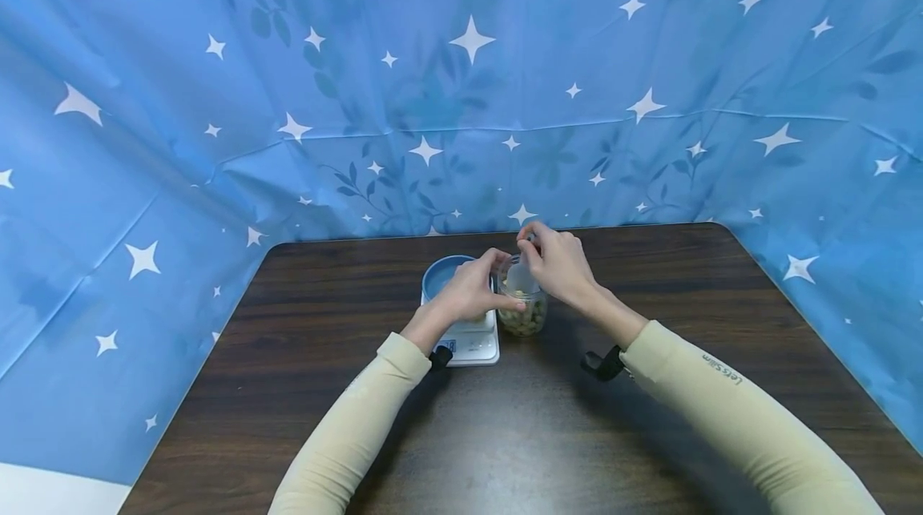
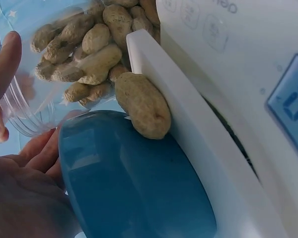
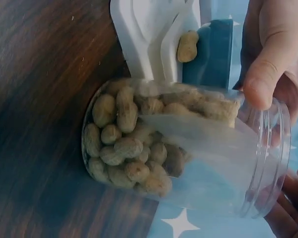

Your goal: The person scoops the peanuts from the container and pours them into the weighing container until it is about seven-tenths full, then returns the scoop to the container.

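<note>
A clear plastic jar (image 1: 522, 320) of unshelled peanuts (image 3: 129, 148) stands upright on the table, its mouth uncovered. My left hand (image 1: 467, 291) holds the jar near its threaded neck, with the thumb on the near side and fingers behind. From the right, my right hand (image 1: 561, 260) pinches the top of a translucent whitish scoop (image 1: 521, 278), whose blade reaches down inside the jar among the peanuts. Left of the jar, a blue bowl (image 2: 129, 173) sits on a white kitchen scale (image 1: 477, 351), partly hidden under my left hand. One loose peanut (image 2: 143, 105) lies on the scale's platform against the bowl.
The scale's lit display (image 2: 293, 101) faces the near side, partly covered by my left wrist. The dark wooden table (image 1: 324, 355) extends around these things, and its far edge runs close behind them. A blue curtain with white stars (image 1: 461, 98) hangs at the back.
</note>
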The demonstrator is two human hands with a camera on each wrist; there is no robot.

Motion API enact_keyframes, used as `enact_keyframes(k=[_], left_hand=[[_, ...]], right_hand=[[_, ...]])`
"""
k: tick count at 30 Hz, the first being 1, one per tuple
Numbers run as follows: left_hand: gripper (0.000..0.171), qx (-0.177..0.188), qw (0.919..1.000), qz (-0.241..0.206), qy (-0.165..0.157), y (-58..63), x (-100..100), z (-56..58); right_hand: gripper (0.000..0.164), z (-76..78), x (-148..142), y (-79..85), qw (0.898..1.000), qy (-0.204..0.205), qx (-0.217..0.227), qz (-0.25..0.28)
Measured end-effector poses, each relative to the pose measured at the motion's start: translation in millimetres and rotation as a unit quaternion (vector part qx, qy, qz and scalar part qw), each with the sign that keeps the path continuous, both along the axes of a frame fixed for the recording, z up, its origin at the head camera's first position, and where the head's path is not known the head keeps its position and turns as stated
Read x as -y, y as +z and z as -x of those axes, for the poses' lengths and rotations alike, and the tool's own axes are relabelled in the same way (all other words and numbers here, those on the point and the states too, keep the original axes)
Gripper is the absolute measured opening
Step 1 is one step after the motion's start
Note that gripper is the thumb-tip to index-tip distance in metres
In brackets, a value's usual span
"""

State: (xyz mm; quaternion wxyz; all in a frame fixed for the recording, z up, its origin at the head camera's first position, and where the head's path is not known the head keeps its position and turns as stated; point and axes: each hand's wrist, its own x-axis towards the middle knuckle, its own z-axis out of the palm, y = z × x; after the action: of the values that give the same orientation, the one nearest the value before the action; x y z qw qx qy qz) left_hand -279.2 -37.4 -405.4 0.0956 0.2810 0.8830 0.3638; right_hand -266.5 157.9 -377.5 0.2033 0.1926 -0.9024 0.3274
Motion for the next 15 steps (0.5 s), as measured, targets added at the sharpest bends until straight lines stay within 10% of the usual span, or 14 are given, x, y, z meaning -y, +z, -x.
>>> enact_keyframes(k=[15], left_hand=[[0.078,-0.002,1.0,-0.007,0.005,0.2,-0.7,-0.6]], right_hand=[[0.021,4.4,-3.1,1.3,0.992,-0.081,0.047,0.09]])
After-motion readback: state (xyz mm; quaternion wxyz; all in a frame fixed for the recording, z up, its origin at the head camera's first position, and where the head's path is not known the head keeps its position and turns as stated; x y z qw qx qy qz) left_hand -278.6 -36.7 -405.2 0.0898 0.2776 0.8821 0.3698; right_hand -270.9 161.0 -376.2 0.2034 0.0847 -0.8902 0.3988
